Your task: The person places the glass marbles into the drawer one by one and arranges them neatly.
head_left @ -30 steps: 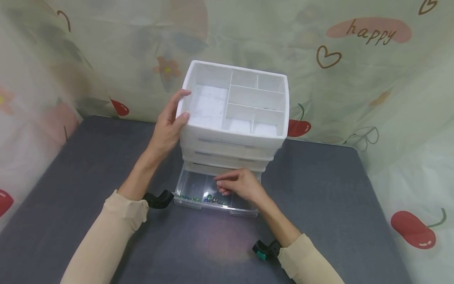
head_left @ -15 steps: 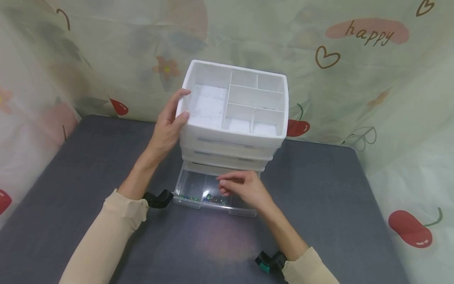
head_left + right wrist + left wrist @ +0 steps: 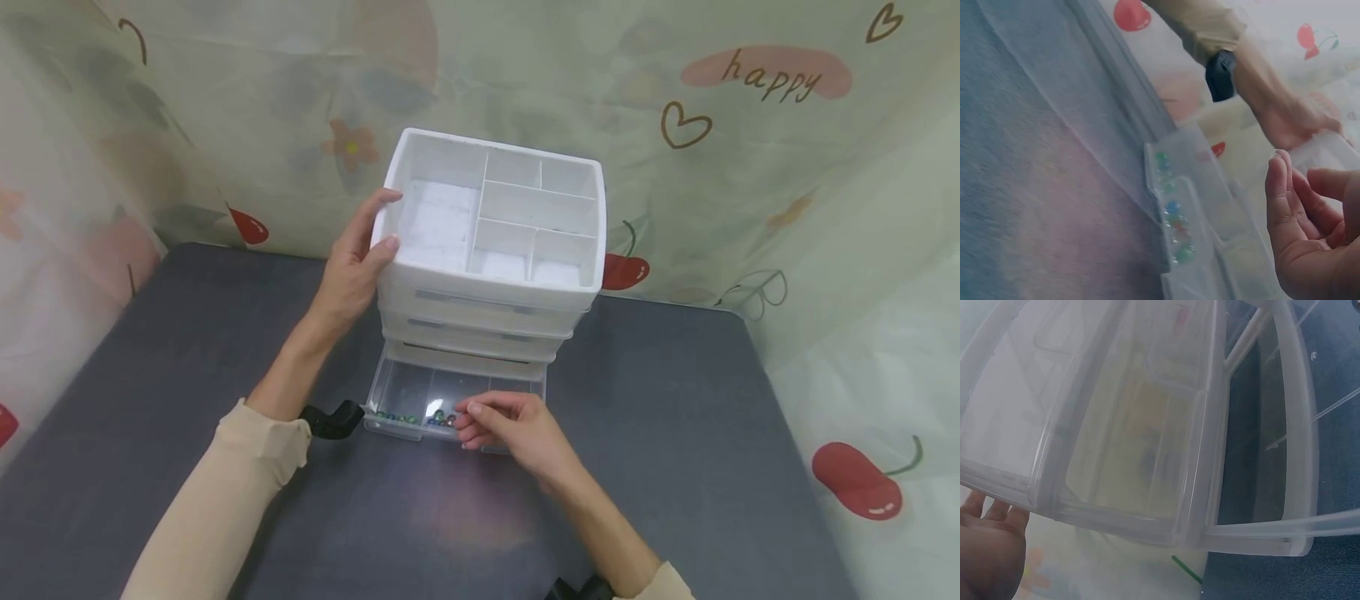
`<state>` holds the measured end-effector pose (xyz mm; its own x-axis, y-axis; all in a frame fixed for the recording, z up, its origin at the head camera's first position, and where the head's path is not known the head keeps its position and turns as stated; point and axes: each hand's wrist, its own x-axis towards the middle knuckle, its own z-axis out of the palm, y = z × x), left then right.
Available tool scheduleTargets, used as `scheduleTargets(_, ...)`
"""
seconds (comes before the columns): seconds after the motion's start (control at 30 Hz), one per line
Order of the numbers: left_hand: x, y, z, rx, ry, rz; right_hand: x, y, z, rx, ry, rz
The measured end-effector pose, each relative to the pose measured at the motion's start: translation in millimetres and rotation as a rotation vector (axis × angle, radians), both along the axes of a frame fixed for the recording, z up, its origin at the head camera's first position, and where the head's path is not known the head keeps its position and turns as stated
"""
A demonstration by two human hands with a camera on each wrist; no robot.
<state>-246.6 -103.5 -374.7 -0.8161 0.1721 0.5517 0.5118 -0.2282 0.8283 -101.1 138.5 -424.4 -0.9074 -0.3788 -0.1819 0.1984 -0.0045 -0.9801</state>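
A white plastic drawer organizer (image 3: pixel 480 279) stands on the table, its top divided into several compartments. My left hand (image 3: pixel 348 271) grips its left side, with thumb and a finger over the top rim; in the left wrist view, fingertips (image 3: pixel 997 512) touch its edge. The lowest clear drawer (image 3: pixel 393 430) is pulled out. Small glass marbles (image 3: pixel 1175 222) lie along its front in two compartments. Over the drawer's front right part is my right hand (image 3: pixel 510 425), fingers loosely bent, nothing visible between thumb and fingers. It hides part of the drawer front.
A dark grey cloth-covered table (image 3: pixel 675 433) lies under the organizer. Behind and beside it hangs a patterned curtain (image 3: pixel 525 67) with cherries, flowers and hearts. Two upper drawers (image 3: pixel 480 325) are closed. A black wrist camera (image 3: pixel 333 419) sits near the pulled-out drawer's left corner.
My right hand has moved down toward me, from above the drawer's middle to its front edge. The left hand keeps its grip on the organizer. The head view has shifted slightly.
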Motion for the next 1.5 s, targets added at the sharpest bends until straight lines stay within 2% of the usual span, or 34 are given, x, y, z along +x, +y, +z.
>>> scheduleTargets(0.13, -0.2, 0, 0.3, -0.001, 0.002, 0.002, 8.0, -3, -6.1, -0.053, -0.033, 0.018)
scheduleTargets(0.57, 0.0, -1, 1.3, 0.001, -0.026, 0.001, 28.7, -11, -26.4, -0.124, -0.137, 0.051)
scheduleTargets(0.83, -1.5, -1, -0.6, 0.010, -0.011, 0.000, 39.6, -15, -38.8, -0.131, -0.167, -0.043)
scheduleTargets(1.1, -0.4, 0, 0.3, 0.022, -0.021, -0.007, 49.2, -21, -52.2, -0.262, -0.276, -0.096)
scheduleTargets(1.5, -1.9, 0, -0.7, 0.024, -0.022, -0.015, 50.4, -24, -60.3, -0.358, -0.358, -0.191)
